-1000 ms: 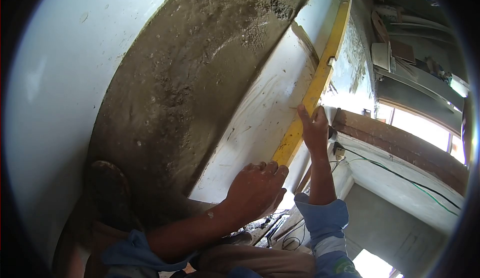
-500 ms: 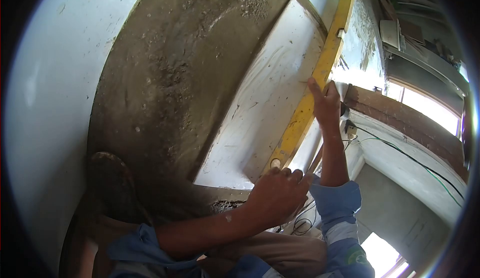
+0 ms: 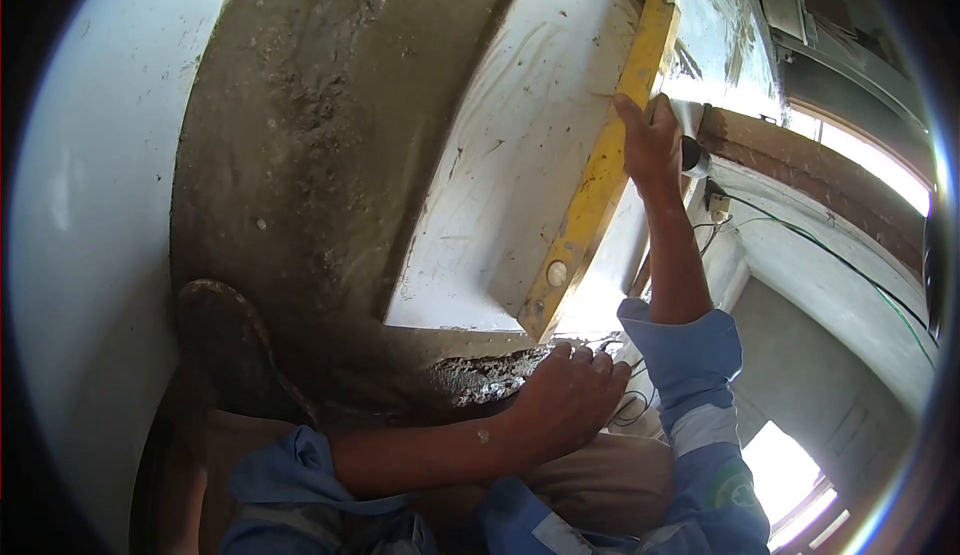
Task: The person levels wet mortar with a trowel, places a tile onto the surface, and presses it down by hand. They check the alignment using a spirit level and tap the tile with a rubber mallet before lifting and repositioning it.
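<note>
My right hand [image 3: 655, 150] grips a yellow spirit level [image 3: 590, 205] about its middle, thumb on the near face and the other fingers mostly hidden behind it. The level runs diagonally along a large white tile [image 3: 500, 165], with a round vial near its lower end. My left hand [image 3: 570, 400] is curled just below that end, apart from it. Its fingertips are hidden, so anything inside them cannot be made out. Wet grey mortar [image 3: 300, 155] spreads to the left of the tile and below its lower edge.
A smooth pale surface [image 3: 90, 175] borders the mortar at left. One shoe [image 3: 225, 330] is on the mortar. A brown beam [image 3: 800, 160], dark and green cables [image 3: 850, 270] and a bright opening [image 3: 785, 475] lie at right.
My left hand has come away from the level's lower end, exposing the end and its vial. My right hand still holds the level. The whole view has shifted a little.
</note>
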`<state>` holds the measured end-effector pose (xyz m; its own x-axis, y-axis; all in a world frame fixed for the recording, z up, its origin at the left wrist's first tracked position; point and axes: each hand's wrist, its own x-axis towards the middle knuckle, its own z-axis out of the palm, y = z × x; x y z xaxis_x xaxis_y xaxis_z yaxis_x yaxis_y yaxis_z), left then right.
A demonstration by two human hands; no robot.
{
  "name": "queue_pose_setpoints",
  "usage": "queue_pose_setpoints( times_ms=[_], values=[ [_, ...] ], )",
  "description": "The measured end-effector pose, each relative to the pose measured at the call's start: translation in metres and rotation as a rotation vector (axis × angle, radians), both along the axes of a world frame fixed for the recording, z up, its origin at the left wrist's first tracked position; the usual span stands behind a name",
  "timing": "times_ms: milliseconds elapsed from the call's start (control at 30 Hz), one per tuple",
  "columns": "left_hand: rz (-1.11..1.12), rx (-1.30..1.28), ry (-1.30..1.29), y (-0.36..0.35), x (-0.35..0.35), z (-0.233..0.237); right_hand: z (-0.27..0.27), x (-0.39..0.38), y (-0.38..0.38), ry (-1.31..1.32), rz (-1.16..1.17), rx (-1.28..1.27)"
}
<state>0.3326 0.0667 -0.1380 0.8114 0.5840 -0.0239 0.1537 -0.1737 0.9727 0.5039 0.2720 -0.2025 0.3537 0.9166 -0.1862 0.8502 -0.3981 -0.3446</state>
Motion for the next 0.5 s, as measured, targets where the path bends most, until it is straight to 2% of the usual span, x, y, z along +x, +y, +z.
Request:
queue_pose_setpoints(
  times_ms=[267,467,500],
  values=[
    [0.022,0.055,0.017,-0.010,0.006,-0.008,0.004,-0.011,-0.014,0.029,-0.011,-0.009],
    [0.016,0.048,0.007,-0.001,0.005,-0.012,-0.012,-0.001,-0.029,0.040,0.024,0.089],
    [0.042,0.045,-0.013,0.000,0.005,-0.013,-0.019,0.007,-0.036,-0.073,0.227,0.154]
  ],
)
